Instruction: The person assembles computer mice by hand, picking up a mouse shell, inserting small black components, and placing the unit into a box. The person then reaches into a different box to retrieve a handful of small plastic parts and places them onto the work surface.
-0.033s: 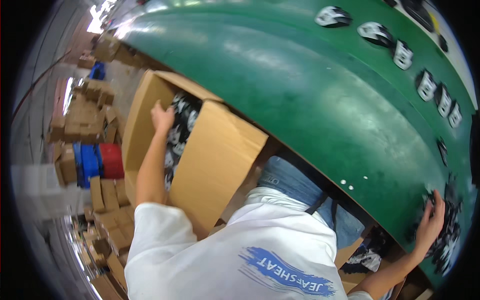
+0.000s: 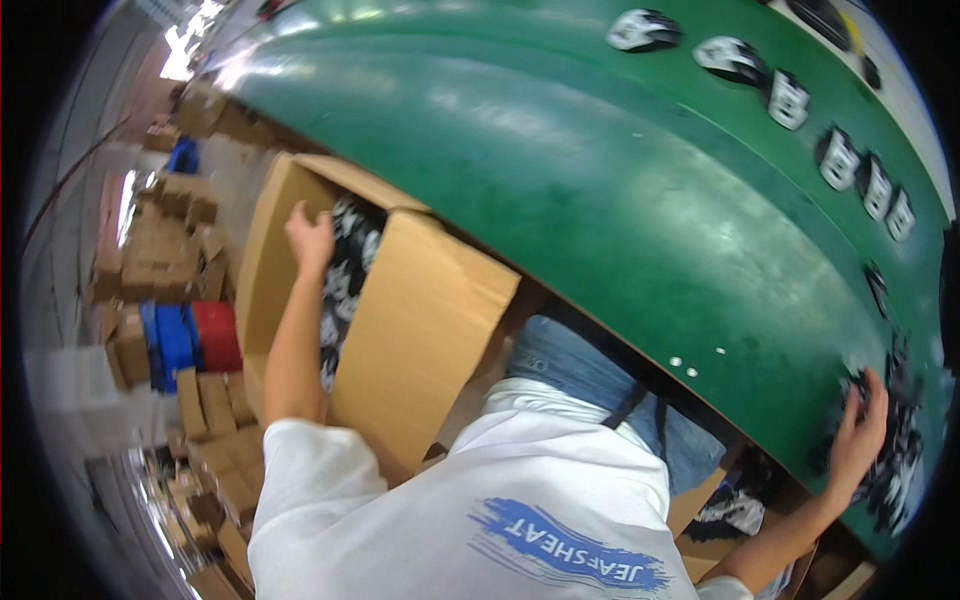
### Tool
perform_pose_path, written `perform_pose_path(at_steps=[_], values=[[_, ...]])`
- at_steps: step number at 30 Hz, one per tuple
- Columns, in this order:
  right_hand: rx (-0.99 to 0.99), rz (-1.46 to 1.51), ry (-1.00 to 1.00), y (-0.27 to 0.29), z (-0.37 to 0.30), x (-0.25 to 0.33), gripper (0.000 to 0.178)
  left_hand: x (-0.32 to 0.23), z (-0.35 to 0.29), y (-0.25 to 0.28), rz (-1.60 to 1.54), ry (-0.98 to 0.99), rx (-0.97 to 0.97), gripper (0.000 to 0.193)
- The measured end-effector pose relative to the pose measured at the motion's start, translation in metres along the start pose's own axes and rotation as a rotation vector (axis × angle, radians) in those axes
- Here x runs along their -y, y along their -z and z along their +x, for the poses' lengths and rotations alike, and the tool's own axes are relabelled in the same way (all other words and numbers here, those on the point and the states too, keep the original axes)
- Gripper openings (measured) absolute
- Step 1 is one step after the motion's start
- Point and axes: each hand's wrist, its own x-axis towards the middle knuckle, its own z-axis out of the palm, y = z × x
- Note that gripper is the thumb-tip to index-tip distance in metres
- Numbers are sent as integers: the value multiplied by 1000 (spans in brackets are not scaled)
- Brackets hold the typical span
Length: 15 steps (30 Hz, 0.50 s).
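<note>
The left hand is inside the open carton beside the bench's near edge, next to the black-and-white pieces packed there; its thumb and forefinger stand apart, with nothing visible between them. The right hand is at the heap of dark pieces on the bench, by the near edge at its right end; its fingers curve with gaps between them, and I cannot tell whether they grip one. With the arms spread so wide, handling probably goes best by watching one side at a time. The heap looks tangled, so a light pinch on a single piece should drag fewer neighbours toward the near edge. At the carton, keeping the wrist clear of the raised flap seems wise. The six white-and-black pieces spaced along the far edge are best left undisturbed.
</note>
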Motion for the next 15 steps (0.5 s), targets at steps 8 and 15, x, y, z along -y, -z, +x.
perform_pose_path(at_steps=[8,15], values=[[-111,197,69,-26,28,69,24,-315,-25,36,-818,-498,-46,47],[-232,156,175,-32,16,87,28,-536,-20,-77,-949,-707,250,70]])
